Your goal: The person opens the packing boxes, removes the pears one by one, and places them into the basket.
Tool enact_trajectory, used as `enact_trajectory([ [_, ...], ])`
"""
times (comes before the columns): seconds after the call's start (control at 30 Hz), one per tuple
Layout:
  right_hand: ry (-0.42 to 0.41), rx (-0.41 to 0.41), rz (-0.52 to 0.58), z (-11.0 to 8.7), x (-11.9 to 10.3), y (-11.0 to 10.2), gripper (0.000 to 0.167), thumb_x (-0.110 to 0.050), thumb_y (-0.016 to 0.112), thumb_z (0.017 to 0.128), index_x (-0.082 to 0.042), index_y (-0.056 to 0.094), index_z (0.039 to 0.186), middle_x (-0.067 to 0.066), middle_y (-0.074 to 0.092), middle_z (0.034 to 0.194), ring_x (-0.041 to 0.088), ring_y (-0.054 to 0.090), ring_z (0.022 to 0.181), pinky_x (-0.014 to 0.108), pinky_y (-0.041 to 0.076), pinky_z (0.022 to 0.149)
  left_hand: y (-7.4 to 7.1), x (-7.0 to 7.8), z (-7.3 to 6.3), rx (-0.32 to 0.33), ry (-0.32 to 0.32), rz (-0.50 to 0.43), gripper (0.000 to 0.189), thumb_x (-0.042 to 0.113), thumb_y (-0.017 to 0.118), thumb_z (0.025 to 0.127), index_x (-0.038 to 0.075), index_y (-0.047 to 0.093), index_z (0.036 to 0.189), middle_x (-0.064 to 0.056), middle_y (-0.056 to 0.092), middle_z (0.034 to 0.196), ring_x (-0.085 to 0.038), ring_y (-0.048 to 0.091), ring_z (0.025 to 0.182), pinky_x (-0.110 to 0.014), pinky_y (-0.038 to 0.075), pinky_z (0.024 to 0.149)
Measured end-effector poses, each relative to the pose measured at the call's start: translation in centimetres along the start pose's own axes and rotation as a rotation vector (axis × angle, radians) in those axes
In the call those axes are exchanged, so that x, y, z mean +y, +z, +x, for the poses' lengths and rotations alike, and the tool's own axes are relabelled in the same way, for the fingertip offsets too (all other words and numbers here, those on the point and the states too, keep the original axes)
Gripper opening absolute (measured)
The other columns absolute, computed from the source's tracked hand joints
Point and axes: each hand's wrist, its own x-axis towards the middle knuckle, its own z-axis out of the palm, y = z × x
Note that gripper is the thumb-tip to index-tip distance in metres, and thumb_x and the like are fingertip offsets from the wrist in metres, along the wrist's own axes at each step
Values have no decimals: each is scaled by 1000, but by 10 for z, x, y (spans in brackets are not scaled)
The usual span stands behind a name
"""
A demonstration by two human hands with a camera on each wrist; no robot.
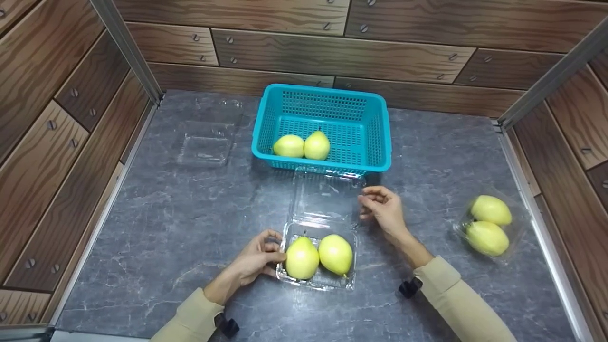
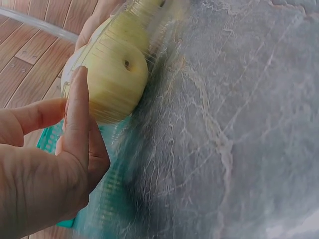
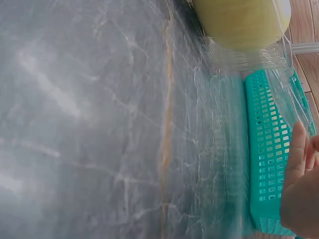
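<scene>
A clear plastic clamshell (image 1: 314, 285) lies hinged open in front of me, with its raised lid (image 1: 327, 199) leaning back toward the basket. Two yellow-green pears sit in its base: the left pear (image 1: 302, 259) with its stem pointing away, the right pear (image 1: 336, 255) with its stem toward me. My left hand (image 1: 256, 259) pinches the base's left rim between thumb and fingers, also seen by the left wrist camera, where a pear (image 2: 117, 79) shows through the plastic wall. At the lid's right edge, my right hand (image 1: 385, 209) pinches the thin plastic with its fingertips.
A teal basket (image 1: 387, 123) stands behind the clamshell, holding two pears (image 1: 317, 145) near its front left. Empty clear packaging (image 1: 204, 147) lies at the back left. On the right, another clear container holds two pears (image 1: 488, 238). Wood-patterned walls (image 1: 76, 190) enclose the grey marbled table (image 1: 180, 228).
</scene>
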Motion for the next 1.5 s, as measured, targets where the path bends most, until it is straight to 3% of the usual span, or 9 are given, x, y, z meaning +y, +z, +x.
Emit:
enact_trajectory([
  [0.27, 177, -11, -23, 13, 3, 0, 19, 2, 72, 94, 1, 67, 112, -4, 73, 76, 8, 68, 61, 27, 66, 60, 3, -1, 1, 15, 1, -4, 40, -6, 70, 89, 8, 48, 118, 1, 59, 84, -13, 60, 73, -32, 66, 58],
  [0.47, 250, -16, -49, 19, 4, 2, 36, -4, 75, 94, 9, 63, 126, -5, 72, 75, 7, 66, 62, 24, 65, 61, 5, -1, 3, 34, 3, -17, 41, -7, 70, 88, 6, 47, 120, 2, 59, 84, -13, 60, 74, -32, 66, 57],
  [0.73, 313, -44, -39, 27, 7, 4, 39, -3, 72, 95, 11, 60, 130, -5, 69, 79, 5, 64, 60, 17, 62, 57, 4, 1, 5, 49, 24, -13, 40, -7, 69, 89, 6, 46, 119, 1, 58, 84, -13, 59, 76, -29, 65, 56],
  [1.17, 373, -44, -39, 34, 12, 12, 42, -5, 72, 96, 11, 60, 133, -3, 68, 80, 5, 64, 63, 17, 61, 58, -3, 5, 5, 72, 22, -11, 42, -7, 69, 89, 4, 45, 121, 0, 59, 85, -13, 60, 76, -29, 65, 57],
  [1.5, 364, -47, -59, 41, 13, 17, 46, -5, 73, 96, 13, 60, 136, -2, 72, 82, 6, 66, 64, 18, 62, 59, -7, 10, 7, 86, 24, -2, 43, -8, 68, 89, 2, 44, 123, 0, 59, 85, -14, 60, 77, -28, 65, 57],
])
